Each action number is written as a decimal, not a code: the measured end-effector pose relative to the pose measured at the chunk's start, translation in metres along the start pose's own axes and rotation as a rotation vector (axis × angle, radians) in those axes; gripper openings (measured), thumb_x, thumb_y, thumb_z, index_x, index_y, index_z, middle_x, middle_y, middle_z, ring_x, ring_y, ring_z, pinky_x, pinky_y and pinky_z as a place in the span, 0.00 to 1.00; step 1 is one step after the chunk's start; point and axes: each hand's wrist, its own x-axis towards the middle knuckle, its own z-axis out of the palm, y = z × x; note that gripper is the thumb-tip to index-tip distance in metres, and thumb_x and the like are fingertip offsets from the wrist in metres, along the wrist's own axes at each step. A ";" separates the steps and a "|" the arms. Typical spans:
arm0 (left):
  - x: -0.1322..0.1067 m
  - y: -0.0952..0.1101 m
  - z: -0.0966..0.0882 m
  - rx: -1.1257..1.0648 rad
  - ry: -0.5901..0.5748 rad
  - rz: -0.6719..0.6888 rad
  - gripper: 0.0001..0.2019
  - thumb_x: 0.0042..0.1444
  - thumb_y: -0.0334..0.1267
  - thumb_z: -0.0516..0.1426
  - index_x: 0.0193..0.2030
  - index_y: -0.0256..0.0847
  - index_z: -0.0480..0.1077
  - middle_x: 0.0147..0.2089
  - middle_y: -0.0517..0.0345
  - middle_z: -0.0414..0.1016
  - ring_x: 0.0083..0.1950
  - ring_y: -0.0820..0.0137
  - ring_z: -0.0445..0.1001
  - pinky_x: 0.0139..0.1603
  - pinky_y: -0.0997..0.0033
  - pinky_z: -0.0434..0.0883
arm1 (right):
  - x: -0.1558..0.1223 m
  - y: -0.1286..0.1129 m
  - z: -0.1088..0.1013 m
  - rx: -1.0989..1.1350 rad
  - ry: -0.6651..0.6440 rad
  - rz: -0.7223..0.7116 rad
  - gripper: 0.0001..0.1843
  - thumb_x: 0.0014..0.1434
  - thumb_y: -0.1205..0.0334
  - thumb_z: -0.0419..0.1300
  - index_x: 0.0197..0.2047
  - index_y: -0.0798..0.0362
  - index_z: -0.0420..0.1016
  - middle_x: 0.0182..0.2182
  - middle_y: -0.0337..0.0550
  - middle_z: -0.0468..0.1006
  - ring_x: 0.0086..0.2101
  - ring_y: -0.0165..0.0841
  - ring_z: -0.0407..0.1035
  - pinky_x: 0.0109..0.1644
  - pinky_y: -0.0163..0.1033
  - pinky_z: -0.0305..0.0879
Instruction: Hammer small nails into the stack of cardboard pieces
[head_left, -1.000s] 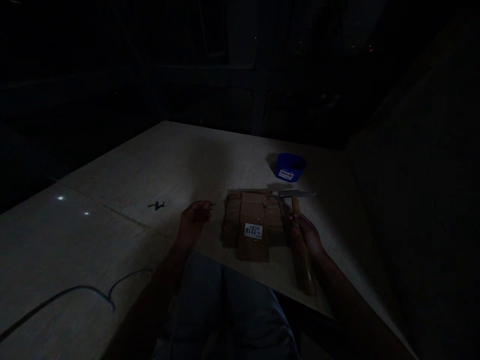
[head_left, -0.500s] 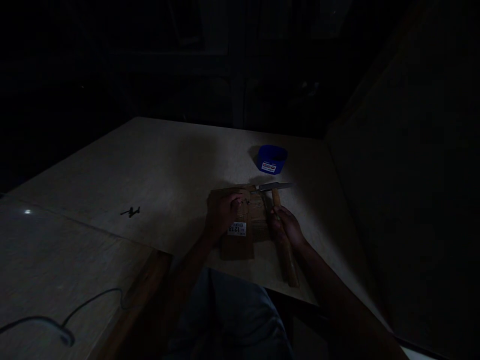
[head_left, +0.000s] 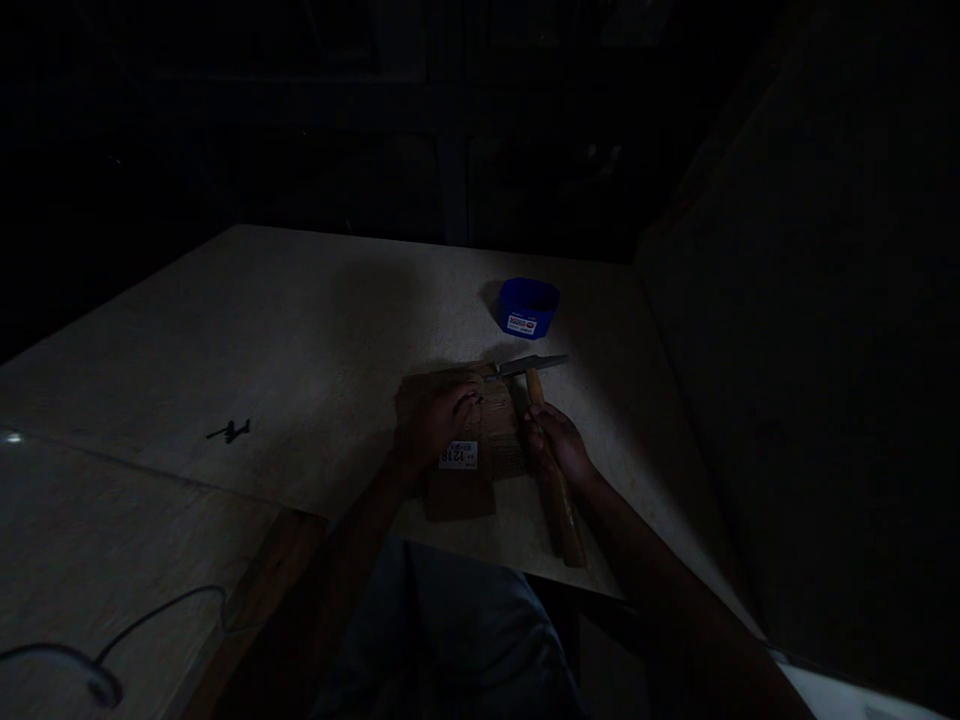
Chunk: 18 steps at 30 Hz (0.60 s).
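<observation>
The scene is very dark. A stack of brown wooden pieces (head_left: 491, 440) with a white label lies near the front edge of a pale board (head_left: 315, 340). My left hand (head_left: 433, 425) rests on the stack with fingers pinched on a small dark nail near its top. My right hand (head_left: 556, 440) is wrapped round the wooden handle of a hammer (head_left: 551, 480), whose metal head lies at the stack's far right corner.
A blue round tub (head_left: 528, 306) stands behind the stack. A few dark nails (head_left: 230, 431) lie on the board to the left. A dark cable (head_left: 127, 640) runs over the lower surface at left. A dark wall rises on the right.
My left hand moved right from beside the stack onto its top, carrying the nail. The right hand kept its hold on the hammer. The view drifted right and up.
</observation>
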 end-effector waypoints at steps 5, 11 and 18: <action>0.002 0.000 -0.004 0.039 -0.054 0.016 0.14 0.64 0.37 0.55 0.53 0.46 0.77 0.53 0.53 0.81 0.55 0.62 0.77 0.62 0.59 0.71 | 0.000 -0.001 0.000 0.001 0.007 0.005 0.20 0.53 0.44 0.65 0.35 0.49 0.65 0.14 0.25 0.66 0.07 0.22 0.51 0.07 0.28 0.52; 0.004 0.001 -0.007 0.111 -0.097 0.071 0.15 0.65 0.38 0.53 0.55 0.46 0.76 0.54 0.53 0.80 0.55 0.62 0.78 0.60 0.61 0.72 | 0.001 0.001 -0.001 -0.005 0.012 0.007 0.19 0.54 0.45 0.65 0.35 0.50 0.65 0.13 0.24 0.66 0.07 0.22 0.50 0.07 0.28 0.50; 0.008 0.003 -0.009 0.091 -0.109 0.048 0.13 0.63 0.38 0.56 0.52 0.47 0.78 0.52 0.53 0.81 0.53 0.62 0.79 0.60 0.59 0.72 | -0.001 0.000 0.000 0.006 -0.015 -0.007 0.18 0.55 0.46 0.64 0.36 0.50 0.66 0.14 0.24 0.66 0.07 0.22 0.50 0.07 0.28 0.52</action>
